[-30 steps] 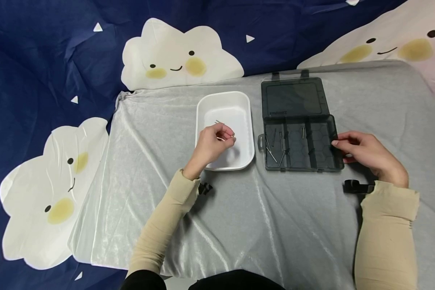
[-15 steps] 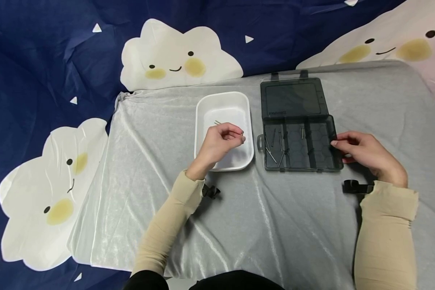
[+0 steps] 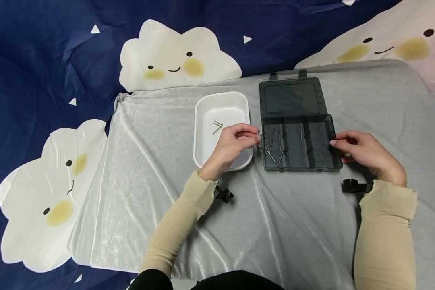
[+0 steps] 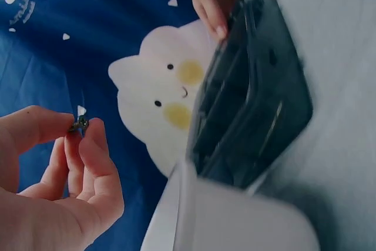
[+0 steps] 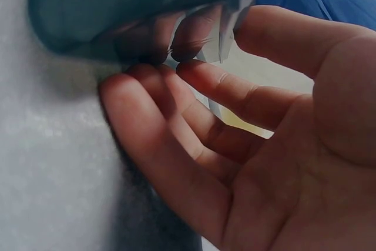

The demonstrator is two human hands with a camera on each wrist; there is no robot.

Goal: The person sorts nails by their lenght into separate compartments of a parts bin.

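My left hand (image 3: 235, 143) pinches a small screw (image 4: 83, 123) between thumb and fingertips, its cross-slotted head showing in the left wrist view; a second piece beside it may be another screw. In the head view this hand is over the right rim of the white tray (image 3: 200, 151), near the left edge of the dark translucent box (image 3: 293, 155). Long screws (image 3: 270, 155) lie in the box's left compartment, and a shorter screw (image 3: 301, 132) is in the middle one. My right hand (image 3: 367, 151) grips the box's right wall, thumb on the rim and fingers outside.
The box's hinged lid (image 3: 293, 96) lies folded back behind it. A few brass-coloured screws (image 3: 217, 127) remain in the tray. Grey cloth (image 3: 268, 225) covers the table, and a blue curtain (image 3: 275, 24) with cloud faces hangs behind.
My left hand has moved right, from over the tray's middle to the gap by the box, carrying the pinched screw. The screws in the tray are uncovered. My right hand stays put.
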